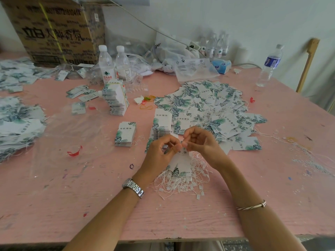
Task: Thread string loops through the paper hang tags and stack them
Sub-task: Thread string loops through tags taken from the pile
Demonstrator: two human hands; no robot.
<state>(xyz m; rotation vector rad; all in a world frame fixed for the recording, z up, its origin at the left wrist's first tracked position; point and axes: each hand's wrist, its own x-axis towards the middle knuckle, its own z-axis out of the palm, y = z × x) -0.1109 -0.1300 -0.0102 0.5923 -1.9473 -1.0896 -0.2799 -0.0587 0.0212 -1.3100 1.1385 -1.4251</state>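
Pink-painted wooden surface (181,214), scuffed and flecked. Both forearms reach in from the near edge.

Left hand (163,151) – metal-link wristwatch (133,188) on the wrist – has its fingers curled, thumb and forefinger pinching the top edge of a white paper hang tag (178,165) with a green leaf print. The tag hangs tilted below the fingertips, just above the surface.

Right hand (201,142), with a thin silver bangle (252,207) further up the arm, is curled likewise. Its thumb and forefinger pinch at the same top edge, touching the left fingertips. Whether a string lies in that pinch is too small to tell.

Directly under the held tag lies a loose bundle of white string loops (183,185) with small plastic ends, fanned over the surface.

Behind the hands:
- a short neat stack of leaf-print tags (125,134), to the left
- a second stack (162,122) just beyond the left hand
- a broad heap of loose tags (208,105) to the right, strings trailing from some
- a taller leaning pile of tag bundles (116,98) further back

Far side – two clear plastic water bottles with white caps (114,66), a brown printed cardboard box (54,29), a blue-labelled bottle (270,64) near the right edge. A red plastic strip (74,152) lies well left of the hands, on clear plastic film.
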